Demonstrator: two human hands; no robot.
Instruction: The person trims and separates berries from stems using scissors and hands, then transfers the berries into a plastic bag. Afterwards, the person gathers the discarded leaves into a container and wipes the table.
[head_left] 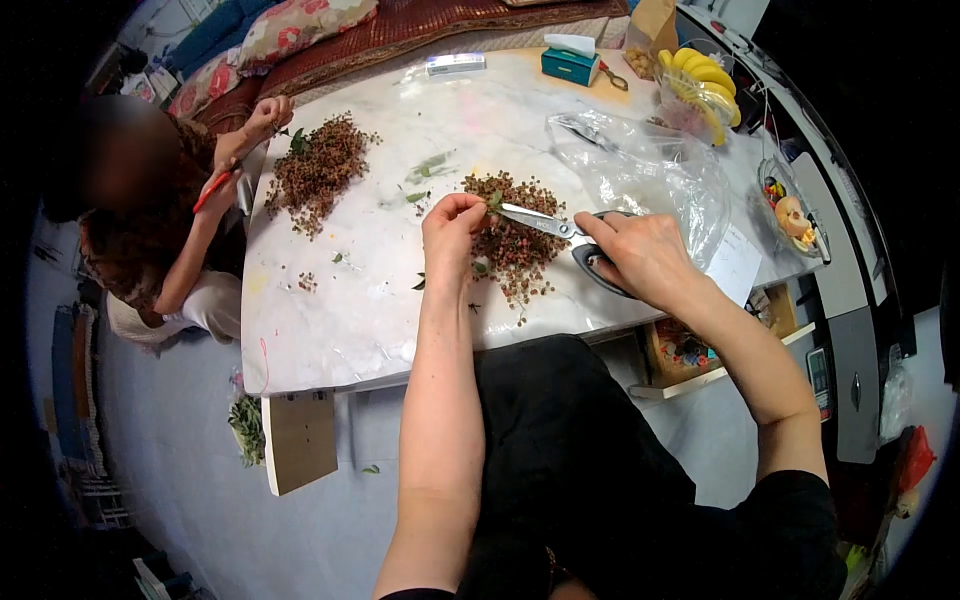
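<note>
My left hand (453, 232) is closed in a pinch on a small sprig with green leaves (494, 201). In my right hand (645, 252) is a pair of scissors (545, 221) with dark handles, the fingers through the loops. Its blades point left, with the tips at the sprig beside my left fingertips. Below both hands lies a pile of reddish-brown berry clusters (520, 262) on stems, resembling Sichuan pepper. Part of this pile is hidden behind the scissors and my left hand.
Across the marble-look table (370, 270), a co-worker's hand (226, 175) holds a red-handled tool near another berry pile (318, 170). A clear plastic bag (650, 170), bananas (705, 85) and a green tissue box (570, 65) lie farther back. An open drawer (690, 350) juts out at right.
</note>
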